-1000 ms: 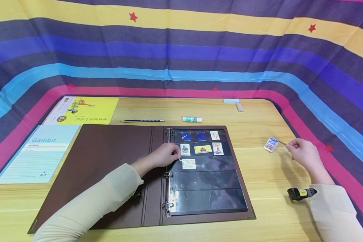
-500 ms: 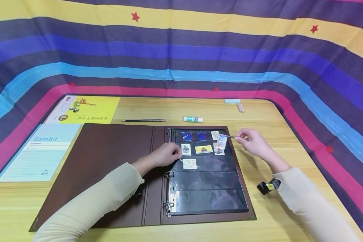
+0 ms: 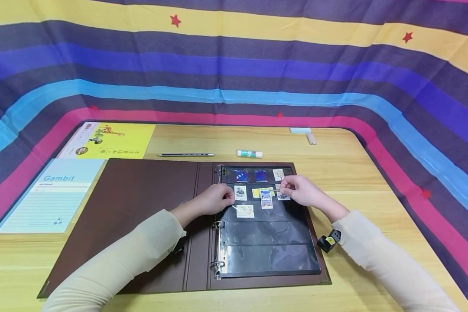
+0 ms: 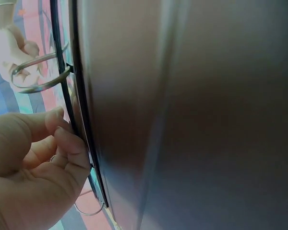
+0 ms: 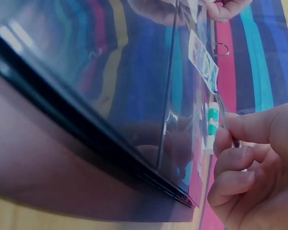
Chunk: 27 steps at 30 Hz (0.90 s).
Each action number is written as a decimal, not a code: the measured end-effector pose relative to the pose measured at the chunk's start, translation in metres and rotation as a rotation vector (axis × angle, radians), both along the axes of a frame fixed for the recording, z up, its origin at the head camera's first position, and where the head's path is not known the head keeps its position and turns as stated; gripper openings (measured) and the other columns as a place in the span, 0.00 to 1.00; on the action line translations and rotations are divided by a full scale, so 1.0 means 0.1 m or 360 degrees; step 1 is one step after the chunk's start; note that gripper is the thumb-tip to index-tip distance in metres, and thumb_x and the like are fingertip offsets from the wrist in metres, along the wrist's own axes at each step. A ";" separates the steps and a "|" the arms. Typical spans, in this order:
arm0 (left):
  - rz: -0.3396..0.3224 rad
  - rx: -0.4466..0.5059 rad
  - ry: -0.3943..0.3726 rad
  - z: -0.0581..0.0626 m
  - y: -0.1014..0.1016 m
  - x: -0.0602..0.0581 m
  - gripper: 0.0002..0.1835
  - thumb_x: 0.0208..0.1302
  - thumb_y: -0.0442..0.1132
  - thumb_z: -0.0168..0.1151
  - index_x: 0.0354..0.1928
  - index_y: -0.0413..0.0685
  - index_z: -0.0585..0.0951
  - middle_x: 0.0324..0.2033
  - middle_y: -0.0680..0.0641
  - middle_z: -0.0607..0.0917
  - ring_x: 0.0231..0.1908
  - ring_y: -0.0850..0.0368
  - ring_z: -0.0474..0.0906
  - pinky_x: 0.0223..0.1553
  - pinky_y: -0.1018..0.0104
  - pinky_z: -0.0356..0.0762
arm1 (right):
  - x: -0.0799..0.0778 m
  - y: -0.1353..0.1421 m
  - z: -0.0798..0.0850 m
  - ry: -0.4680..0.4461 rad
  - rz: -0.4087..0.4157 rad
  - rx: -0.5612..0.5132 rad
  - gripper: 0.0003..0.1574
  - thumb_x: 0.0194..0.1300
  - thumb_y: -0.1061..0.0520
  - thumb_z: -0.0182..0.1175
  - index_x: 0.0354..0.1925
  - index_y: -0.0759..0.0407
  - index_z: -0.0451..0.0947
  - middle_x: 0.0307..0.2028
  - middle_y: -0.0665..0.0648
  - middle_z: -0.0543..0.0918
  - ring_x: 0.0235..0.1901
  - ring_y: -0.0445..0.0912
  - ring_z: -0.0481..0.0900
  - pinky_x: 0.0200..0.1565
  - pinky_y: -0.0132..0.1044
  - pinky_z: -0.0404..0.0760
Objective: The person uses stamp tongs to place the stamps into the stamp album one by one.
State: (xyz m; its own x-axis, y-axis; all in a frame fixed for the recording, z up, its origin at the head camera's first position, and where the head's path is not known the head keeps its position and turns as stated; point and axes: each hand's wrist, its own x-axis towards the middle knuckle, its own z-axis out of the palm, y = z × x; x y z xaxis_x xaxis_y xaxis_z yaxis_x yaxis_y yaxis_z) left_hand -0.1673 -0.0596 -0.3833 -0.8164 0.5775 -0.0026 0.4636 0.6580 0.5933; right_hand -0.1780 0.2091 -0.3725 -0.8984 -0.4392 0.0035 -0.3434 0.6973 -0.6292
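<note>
An open brown ring-binder stamp album (image 3: 152, 225) lies on the table, its black pocket page (image 3: 269, 234) on the right side. My right hand (image 3: 305, 191) pinches thin metal tweezers (image 5: 220, 103), whose tips grip a blue-and-white stamp (image 3: 266, 200). That stamp hangs over the page between the second and third rows, overlapping a yellow stamp (image 3: 257, 193). At the page's ring side, my left hand (image 3: 212, 200) pinches the edge of a clear pocket strip, mostly hidden by the fingers. Just right of it sits a pale stamp (image 3: 245, 211) in the third row.
Several other stamps fill the upper rows, among them a dark blue one (image 3: 241, 176). Beyond the album lie a pencil (image 3: 185, 154), a glue stick (image 3: 249, 154) and an eraser (image 3: 311, 138). Left are a light blue notebook (image 3: 50, 195) and a yellow booklet (image 3: 125, 141).
My right hand has carried the stamp in the tweezers leftward, from over the table on the right to above the page. My left hand has stayed at the ring side.
</note>
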 end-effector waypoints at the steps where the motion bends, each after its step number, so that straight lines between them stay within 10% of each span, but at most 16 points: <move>1: 0.0003 -0.0003 -0.0002 0.00 0.00 0.00 0.07 0.49 0.32 0.51 0.19 0.50 0.73 0.19 0.55 0.71 0.23 0.63 0.65 0.29 0.70 0.64 | 0.01 0.00 0.00 -0.0023 0.0011 0.0006 0.05 0.52 0.64 0.53 0.21 0.60 0.70 0.16 0.51 0.69 0.17 0.42 0.66 0.21 0.33 0.65; 27: -0.0006 -0.0007 0.0013 0.01 0.01 0.01 0.06 0.50 0.31 0.52 0.19 0.48 0.74 0.19 0.55 0.71 0.24 0.62 0.65 0.30 0.70 0.64 | 0.00 0.09 0.03 -0.0359 0.0243 0.0044 0.03 0.52 0.65 0.51 0.23 0.63 0.70 0.16 0.50 0.68 0.14 0.41 0.63 0.19 0.33 0.63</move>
State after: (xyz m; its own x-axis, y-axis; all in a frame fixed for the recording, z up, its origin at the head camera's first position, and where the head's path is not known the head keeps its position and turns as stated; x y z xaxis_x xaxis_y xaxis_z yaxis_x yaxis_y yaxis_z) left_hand -0.1659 -0.0590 -0.3819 -0.8142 0.5806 0.0014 0.4708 0.6588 0.5867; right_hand -0.1785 0.2178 -0.3695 -0.7984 -0.5667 -0.2033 -0.2990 0.6663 -0.6831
